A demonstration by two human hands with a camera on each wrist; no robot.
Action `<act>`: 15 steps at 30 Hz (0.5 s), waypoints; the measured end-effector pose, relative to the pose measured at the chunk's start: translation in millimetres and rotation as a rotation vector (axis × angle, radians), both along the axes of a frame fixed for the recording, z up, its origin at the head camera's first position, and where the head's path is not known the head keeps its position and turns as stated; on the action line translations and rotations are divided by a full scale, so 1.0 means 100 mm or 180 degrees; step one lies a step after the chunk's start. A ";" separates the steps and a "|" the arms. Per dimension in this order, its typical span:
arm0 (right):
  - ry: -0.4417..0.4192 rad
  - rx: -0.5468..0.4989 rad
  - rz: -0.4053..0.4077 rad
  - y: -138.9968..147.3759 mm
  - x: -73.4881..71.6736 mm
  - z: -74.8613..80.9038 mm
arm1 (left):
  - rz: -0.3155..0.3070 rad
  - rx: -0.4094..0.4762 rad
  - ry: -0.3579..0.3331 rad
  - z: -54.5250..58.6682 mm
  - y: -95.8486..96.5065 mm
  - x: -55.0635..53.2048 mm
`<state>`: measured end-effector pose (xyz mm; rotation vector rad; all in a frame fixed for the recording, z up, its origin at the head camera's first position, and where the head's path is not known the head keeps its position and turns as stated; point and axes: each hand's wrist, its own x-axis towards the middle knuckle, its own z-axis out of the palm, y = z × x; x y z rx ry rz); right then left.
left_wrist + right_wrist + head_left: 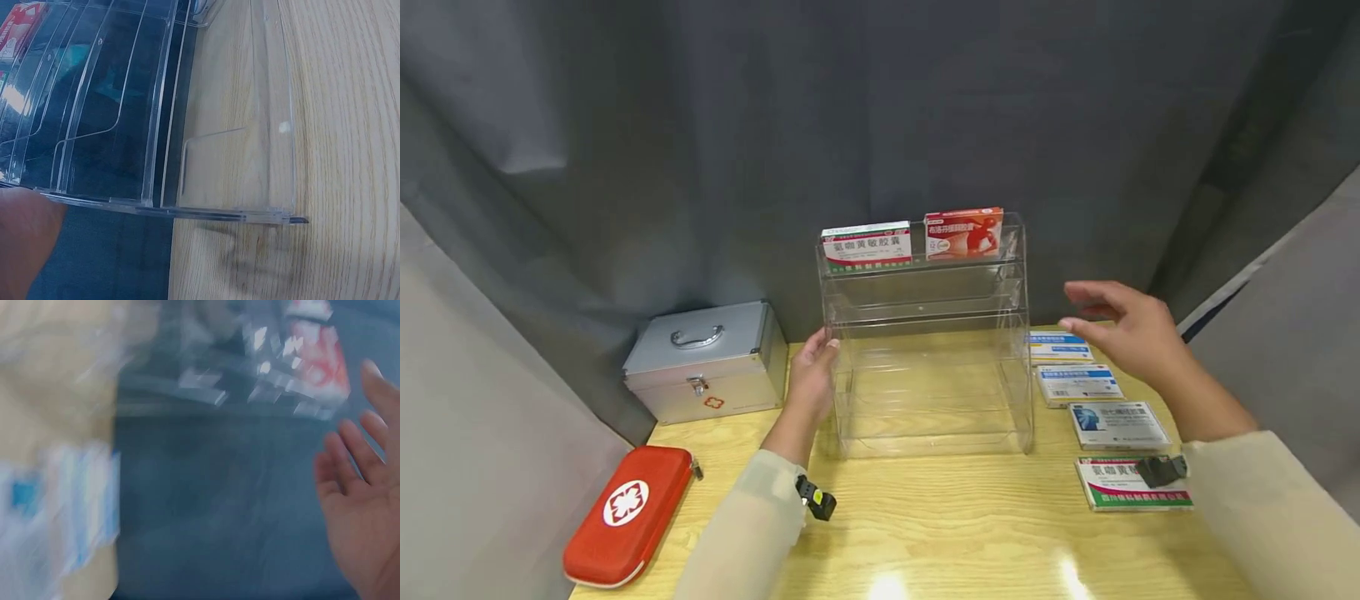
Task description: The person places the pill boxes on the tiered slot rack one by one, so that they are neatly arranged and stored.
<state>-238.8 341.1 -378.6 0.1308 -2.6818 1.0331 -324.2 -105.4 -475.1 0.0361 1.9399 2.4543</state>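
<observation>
A clear acrylic display rack [925,429] with stepped tiers stands upright on the table. On its top tier sit a white-and-green medicine box [867,247] at the left and a red-and-white medicine box [964,234] at the right. My left hand [812,375] holds the rack's left side edge; in the left wrist view only part of that hand [28,240] shows, against the side panel. To the right of the rack, my right hand [1131,329] is in the air above the boxes on the table, fingers apart from the thumb and nothing between them. The right wrist view is blurred.
Right of the rack lie a blue-and-white box [1060,347], another blue-and-white box [1078,385], a grey-white box [1120,426] and a green-and-white box [1112,483], partly behind my wrist. At left are a silver first-aid case [700,367] and a red zip pouch [655,508]. A dark curtain [760,150] hangs behind.
</observation>
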 end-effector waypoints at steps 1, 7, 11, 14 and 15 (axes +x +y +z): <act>-0.0078 0.0078 0.0033 0.09 0.08 -0.09 | 0.0017 0.0019 0.0000 -0.01 0.00 0.00; -0.0596 0.0409 0.0212 0.67 0.50 -0.65 | 0.0046 0.0055 0.0033 0.01 0.01 0.02; -0.0984 0.0628 0.0125 0.97 0.70 -0.97 | 0.0042 0.0061 0.0036 0.01 0.00 0.01; -0.1232 0.0660 0.0103 1.15 0.84 -1.18 | 0.0027 0.0059 0.0020 -0.01 0.01 0.01; -0.1280 0.0682 0.0102 1.20 0.88 -1.25 | 0.0014 0.0061 0.0021 -0.01 0.02 0.01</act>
